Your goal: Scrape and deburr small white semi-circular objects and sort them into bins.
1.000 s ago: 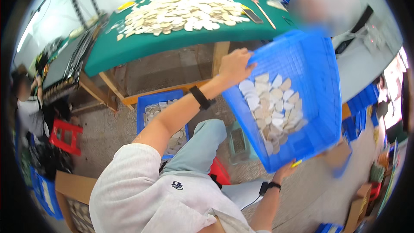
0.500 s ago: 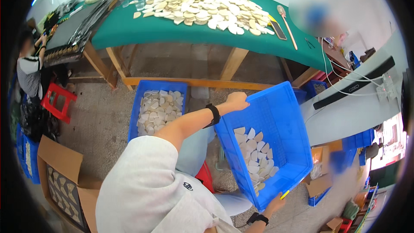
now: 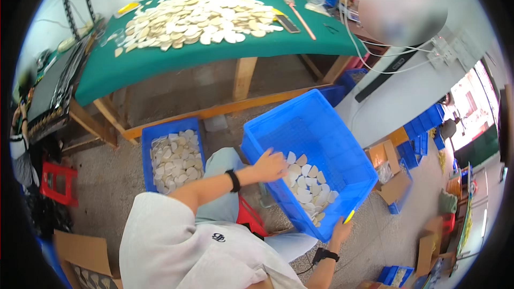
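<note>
A large blue plastic crate (image 3: pixel 342 152) leans tilted in front of me. Inside it, pale half-round pieces (image 3: pixel 308 187) have gathered along the lower left side. My left hand (image 3: pixel 270 166) is at the crate's left rim, its fingers loosely bent and apart, with nothing seen in them. At the near right corner, my right hand (image 3: pixel 341 231) grips the crate's edge. A small yellow object (image 3: pixel 349 216) sticks out by that hand's fingers; its kind is unclear. What bears the crate from below is mostly hidden.
A second blue crate (image 3: pixel 149 152) of similar pieces stands on the floor to the left. Behind, a green-covered table (image 3: pixel 101 72) bears a big heap of them, a phone (image 3: pixel 288 24) and a brush-like tool (image 3: pixel 299 16). A red stool (image 3: pixel 59 183) and cardboard box (image 3: pixel 83 250) are left.
My left hand has let go of the crate's far left corner and come nearer along the left rim. My right hand still holds the near corner. The whole view has shifted and turned.
</note>
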Tool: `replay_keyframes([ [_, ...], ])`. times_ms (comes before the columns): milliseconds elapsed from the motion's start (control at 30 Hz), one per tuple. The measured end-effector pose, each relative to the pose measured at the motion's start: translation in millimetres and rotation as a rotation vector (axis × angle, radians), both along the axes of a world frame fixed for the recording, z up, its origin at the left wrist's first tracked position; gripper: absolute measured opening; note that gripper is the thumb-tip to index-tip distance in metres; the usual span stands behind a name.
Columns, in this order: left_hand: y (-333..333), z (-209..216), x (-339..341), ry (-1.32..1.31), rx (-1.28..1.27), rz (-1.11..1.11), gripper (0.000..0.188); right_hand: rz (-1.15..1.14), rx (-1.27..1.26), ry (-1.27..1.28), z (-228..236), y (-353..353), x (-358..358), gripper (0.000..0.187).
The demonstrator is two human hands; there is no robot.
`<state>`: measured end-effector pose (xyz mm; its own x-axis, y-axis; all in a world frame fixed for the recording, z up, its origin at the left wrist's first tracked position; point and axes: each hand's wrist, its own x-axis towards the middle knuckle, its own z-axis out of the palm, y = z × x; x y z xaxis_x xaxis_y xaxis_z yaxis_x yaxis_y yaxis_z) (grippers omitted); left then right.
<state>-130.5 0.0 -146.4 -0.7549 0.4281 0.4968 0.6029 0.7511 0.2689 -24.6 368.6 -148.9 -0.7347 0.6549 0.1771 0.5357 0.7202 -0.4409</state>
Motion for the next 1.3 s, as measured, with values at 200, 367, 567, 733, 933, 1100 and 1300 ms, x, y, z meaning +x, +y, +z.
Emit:
replay_keyframes([
  [200, -2, 1, 2, 0.066, 0.139, 0.101, 0.023, -0.103, -0.092, 0.064, -7, -42, 36, 0.035],
  [367, -26, 6, 7, 0.062, 0.067, 0.017, 0.022, -0.168, -0.166, 0.272, -2, -80, 56, 0.032],
  [567, -33, -7, 9, 0.071, 0.05, 0.032, 0.023, -0.132, -0.267, 0.182, -10, -86, 59, 0.034],
  [733, -9, 12, -10, -0.14, 0.129, 0.048, 0.025, -0.075, -0.248, 0.234, 2, -63, 55, 0.037],
  [933, 16, 67, -61, -0.653, 0.092, -0.235, 0.03, -0.015, -0.34, 0.047, 25, -53, 59, 0.04],
  [1100, 97, 88, -114, -0.862, -0.3, -0.268, 0.031, -0.109, -0.526, 0.158, 35, -46, 85, 0.029],
  [1300, 175, -20, -175, -0.743, -0.615, -0.44, 0.041, -0.088, -0.65, 0.143, 85, -39, 72, 0.021],
])
